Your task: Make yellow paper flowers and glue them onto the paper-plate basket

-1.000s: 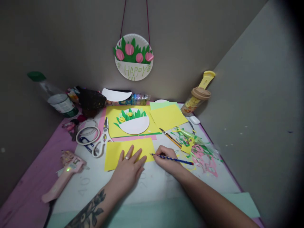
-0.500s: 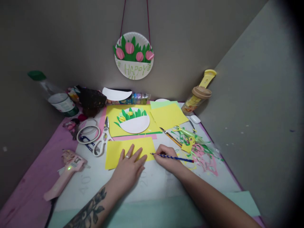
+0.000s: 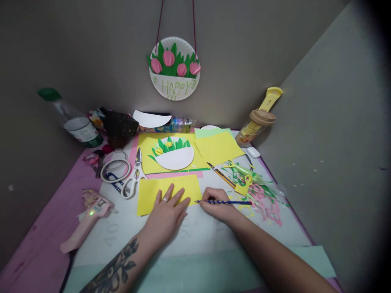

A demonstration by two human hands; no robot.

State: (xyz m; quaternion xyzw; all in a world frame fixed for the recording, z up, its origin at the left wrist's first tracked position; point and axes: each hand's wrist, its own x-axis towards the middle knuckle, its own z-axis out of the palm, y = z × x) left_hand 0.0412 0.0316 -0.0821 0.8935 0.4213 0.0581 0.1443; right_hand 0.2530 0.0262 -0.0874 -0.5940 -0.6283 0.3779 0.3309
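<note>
A small sheet of yellow paper (image 3: pixel 152 191) lies on the white work surface. My left hand (image 3: pixel 166 215) rests flat on it with fingers spread, covering its lower middle. My right hand (image 3: pixel 216 206) is closed round a blue patterned pencil (image 3: pixel 235 202) with a red end. The pencil's tip is at the paper's right part, near the lower edge. Just beyond the sheet sits a half-round white paper plate (image 3: pixel 174 158) with green paper leaves and yellow paper flowers.
White scissors (image 3: pixel 134 179), tape rolls (image 3: pixel 116 171) and a pink glue gun (image 3: pixel 88 219) lie left. Right are a craft knife (image 3: pixel 222 176), paper scraps (image 3: pixel 265 201) and a lidded cup (image 3: pixel 258 122). A bottle (image 3: pixel 79 126) stands back left; a decorated plate (image 3: pixel 174 85) hangs on the wall.
The pencil tip has moved slightly down along the paper's right side, and the pencil now lies more level. My left hand stays flat on the sheet. The whole view has shifted slightly.
</note>
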